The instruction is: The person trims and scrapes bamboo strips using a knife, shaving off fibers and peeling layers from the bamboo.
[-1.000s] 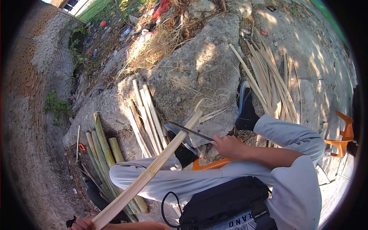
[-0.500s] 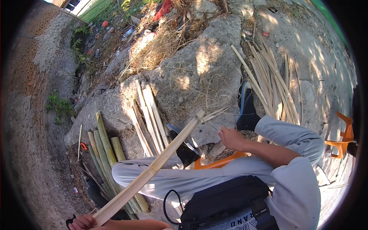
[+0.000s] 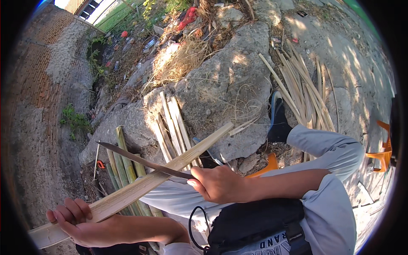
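A long, pale split bamboo strip (image 3: 127, 192) slants from the lower left up to the middle of the view. My left hand (image 3: 78, 225) is closed around its lower part, and the strip's end runs on past the hand to the left. My right hand (image 3: 221, 185) is closed on the handle of a long, dark-bladed knife (image 3: 140, 159); the fist hides most of the handle. The blade lies across the strip's upper face, its tip pointing up and left. A thin splinter (image 3: 243, 126) shows beside the strip's far end.
Pale split strips (image 3: 175, 121) lean beyond my bent leg, and more strips (image 3: 304, 87) lie at the far right. Green bamboo poles (image 3: 124, 155) are on the left. An orange plastic stool (image 3: 383, 157) stands at the right edge. A black bag (image 3: 259, 221) sits on my lap.
My right hand has come left and nearer, bringing the knife across the strip. My left hand now grips farther from the strip's near end. The view has shifted slightly.
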Action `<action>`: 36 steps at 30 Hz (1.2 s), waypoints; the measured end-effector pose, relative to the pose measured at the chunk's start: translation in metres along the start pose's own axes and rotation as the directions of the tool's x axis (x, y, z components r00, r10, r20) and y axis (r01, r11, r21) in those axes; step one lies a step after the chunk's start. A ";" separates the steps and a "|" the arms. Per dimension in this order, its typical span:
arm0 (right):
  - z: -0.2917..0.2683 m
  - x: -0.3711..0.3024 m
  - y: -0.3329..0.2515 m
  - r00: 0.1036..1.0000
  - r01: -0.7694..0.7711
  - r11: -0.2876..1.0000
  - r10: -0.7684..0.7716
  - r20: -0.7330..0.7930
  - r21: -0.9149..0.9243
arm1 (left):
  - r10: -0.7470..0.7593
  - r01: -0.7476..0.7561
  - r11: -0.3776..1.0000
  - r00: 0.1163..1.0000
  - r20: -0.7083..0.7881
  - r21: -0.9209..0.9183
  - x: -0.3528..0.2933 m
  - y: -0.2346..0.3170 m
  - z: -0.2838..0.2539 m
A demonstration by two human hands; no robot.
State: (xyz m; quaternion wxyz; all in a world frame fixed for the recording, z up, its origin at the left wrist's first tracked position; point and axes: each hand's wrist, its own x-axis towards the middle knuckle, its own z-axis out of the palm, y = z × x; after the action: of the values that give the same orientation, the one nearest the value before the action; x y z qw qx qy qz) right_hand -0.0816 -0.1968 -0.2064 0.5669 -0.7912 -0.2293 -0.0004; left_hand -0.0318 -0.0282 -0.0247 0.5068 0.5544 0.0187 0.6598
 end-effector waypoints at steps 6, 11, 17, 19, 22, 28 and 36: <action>0.003 -0.065 0.158 0.801 -0.594 0.767 0.593 -0.088 -0.243 | -0.052 0.053 0.997 0.998 0.026 -0.060 -0.005 0.009 0.005; -0.009 -0.052 0.136 0.674 -0.739 0.674 0.739 0.002 -0.003 | -0.066 0.073 0.993 0.995 0.076 -0.090 0.002 0.000 0.004; -0.026 -0.050 0.139 0.604 -0.781 0.594 0.797 -0.008 0.194 | -0.136 0.388 0.819 0.847 0.514 -0.423 0.047 -0.064 -0.011; -0.029 -0.052 0.147 0.588 -0.772 0.576 0.808 -0.040 0.270 | -0.097 0.486 0.731 0.769 0.632 -0.479 0.050 -0.068 -0.003; -0.033 -0.055 0.143 0.593 -0.739 0.595 0.797 -0.116 0.316 | -0.133 0.539 0.752 0.688 0.714 -0.380 0.057 -0.074 0.003; -0.044 -0.051 0.138 0.594 -0.701 0.611 0.786 -0.173 0.368 | -0.252 0.544 0.789 0.710 0.658 -0.285 0.056 -0.085 0.021; -0.064 -0.046 0.154 0.559 -0.623 0.614 0.783 -0.274 0.485 | -0.304 0.635 0.719 0.652 0.694 -0.281 0.068 -0.103 0.025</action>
State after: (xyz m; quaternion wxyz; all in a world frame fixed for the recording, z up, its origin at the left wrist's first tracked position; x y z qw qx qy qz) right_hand -0.0507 -0.3098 -0.3338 0.6795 -0.6827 0.2563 0.0808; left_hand 0.0621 0.0556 -0.0269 0.7695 0.5558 -0.1670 0.2664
